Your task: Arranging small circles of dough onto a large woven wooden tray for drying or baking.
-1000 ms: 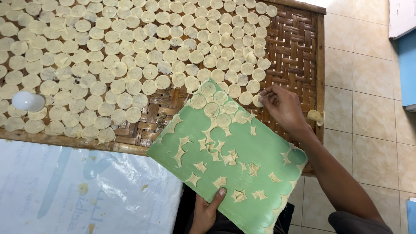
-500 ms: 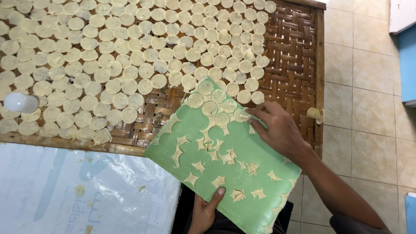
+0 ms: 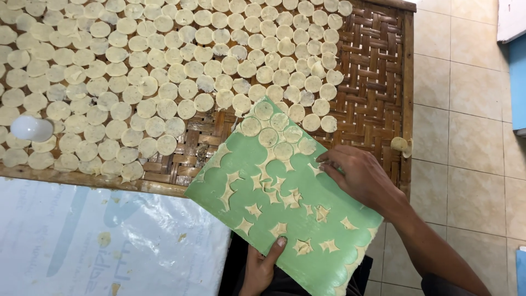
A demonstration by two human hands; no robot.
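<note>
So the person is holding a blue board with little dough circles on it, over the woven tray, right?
Not quite: the board is green, not blue, as the head view shows. The left hand holds its near edge and the right hand rests on top, with dough circles at its far end, over the woven tray.

L hand (image 3: pixel 262 264) grips green board (image 3: pixel 307 230); R hand (image 3: pixel 359 175) on dough discs (image 3: pixel 274 137).
</note>
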